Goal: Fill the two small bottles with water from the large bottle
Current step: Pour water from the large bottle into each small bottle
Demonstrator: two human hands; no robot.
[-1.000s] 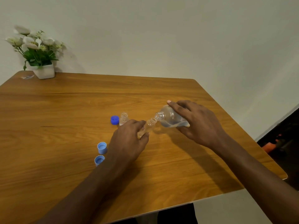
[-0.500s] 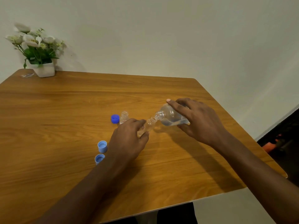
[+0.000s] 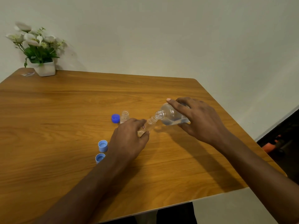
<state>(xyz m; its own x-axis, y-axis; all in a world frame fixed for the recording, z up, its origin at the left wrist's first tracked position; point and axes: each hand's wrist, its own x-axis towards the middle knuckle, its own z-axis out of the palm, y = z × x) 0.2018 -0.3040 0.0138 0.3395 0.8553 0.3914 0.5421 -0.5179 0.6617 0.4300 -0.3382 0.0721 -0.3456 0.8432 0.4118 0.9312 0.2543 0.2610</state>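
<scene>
Right hand grips tilted large bottle, mouth at small bottle clasped in left hand over wooden table

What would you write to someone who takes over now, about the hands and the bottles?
Left hand grips one small bottle, tilted.
Right hand holds the large bottle tipped, its mouth at that bottle's mouth.
Second small bottle stands open beside the dark blue cap; two light blue caps lie near the left wrist.
Done: caps off.
Remaining: finish this fill; second bottle's level unclear.

Blue caps; clear bottles; wood-grain table; wht pot.
</scene>
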